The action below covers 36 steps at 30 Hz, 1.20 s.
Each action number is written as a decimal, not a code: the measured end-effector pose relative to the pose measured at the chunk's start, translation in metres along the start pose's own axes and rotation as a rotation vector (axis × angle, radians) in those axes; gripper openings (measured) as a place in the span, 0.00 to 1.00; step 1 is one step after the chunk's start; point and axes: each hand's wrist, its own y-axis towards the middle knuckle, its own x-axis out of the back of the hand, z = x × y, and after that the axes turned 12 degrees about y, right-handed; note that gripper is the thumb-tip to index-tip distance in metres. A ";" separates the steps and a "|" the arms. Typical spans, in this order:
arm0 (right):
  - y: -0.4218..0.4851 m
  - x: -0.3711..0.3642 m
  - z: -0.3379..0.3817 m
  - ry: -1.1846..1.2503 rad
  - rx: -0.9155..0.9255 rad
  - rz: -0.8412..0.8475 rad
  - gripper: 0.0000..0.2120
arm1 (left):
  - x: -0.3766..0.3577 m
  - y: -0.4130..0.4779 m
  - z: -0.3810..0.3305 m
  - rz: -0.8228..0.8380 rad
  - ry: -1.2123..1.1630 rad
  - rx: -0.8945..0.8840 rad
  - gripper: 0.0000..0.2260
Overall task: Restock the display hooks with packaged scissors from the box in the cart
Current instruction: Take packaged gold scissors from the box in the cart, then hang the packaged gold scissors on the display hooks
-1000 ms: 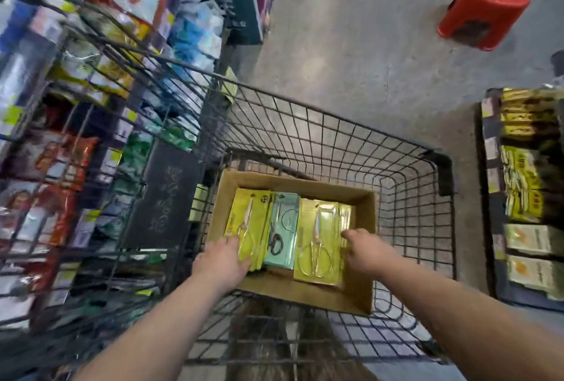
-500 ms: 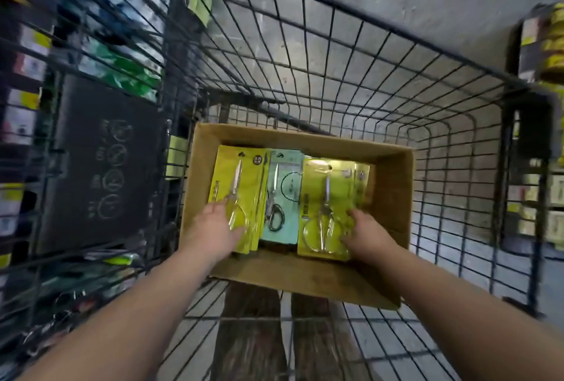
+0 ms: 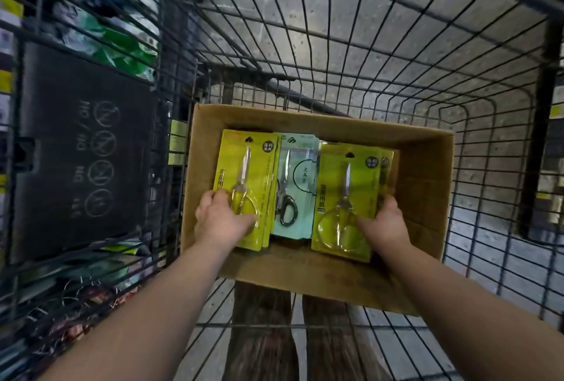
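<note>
left hand (image 3: 222,222) grasps the yellow pack (image 3: 253,173) under it; right hand (image 3: 385,222) prob pinches 2nd pack (image 3: 345,173) edge. lift both straight up, clear of box (image 3: 422,173) wall.

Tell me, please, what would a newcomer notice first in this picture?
The bright packs of scissors stand out: a left yellow pack, a teal pack in the middle and a right yellow pack, side by side in the box. The left hand grips the left one and the right hand the right one. All this sits inside the wire cart.
</note>
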 end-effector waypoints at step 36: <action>-0.102 0.071 0.070 0.275 0.360 0.094 0.12 | 0.093 -0.115 0.009 -0.046 -1.120 0.061 0.07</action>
